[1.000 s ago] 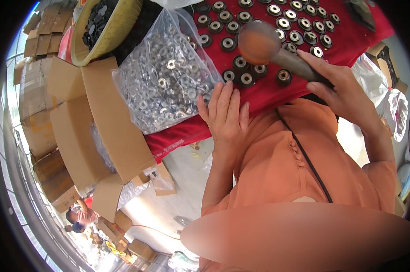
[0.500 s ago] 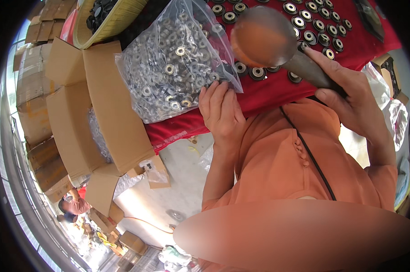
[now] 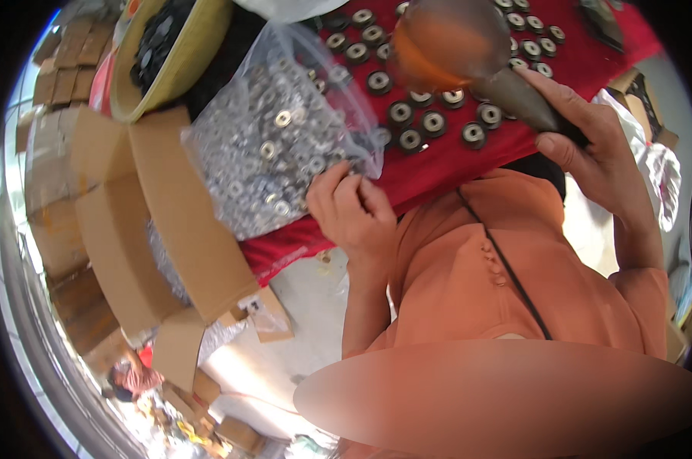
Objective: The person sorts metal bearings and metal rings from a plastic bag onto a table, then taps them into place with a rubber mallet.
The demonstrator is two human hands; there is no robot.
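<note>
Since a second ago, our left grip has drawn its spread fingers into a curl, and the mallet has risen, its head now larger in view. We work at one bench covered in red cloth. Left of it stands one big cardboard box with its flaps apart and clear plastic inside. On the bench's left side lies one clear plastic bag full of small metal bearings, too many for us to count. Beyond it sits one yellow basket holding a heap of black discs, likewise beyond counting.

Our right grip is wrapped round the dark handle of the single mallet, whose blurred orange-brown head hangs in front of part of the bench. Our left grip rests at the bag's near right edge; whether it pinches anything there, we can't make out.

Smaller still are the black rollers with metal centres on the red cloth: at least seven nearest us, around seven farther off to the left, and about ten right of the mallet's head, with others possibly hidden behind it.
</note>
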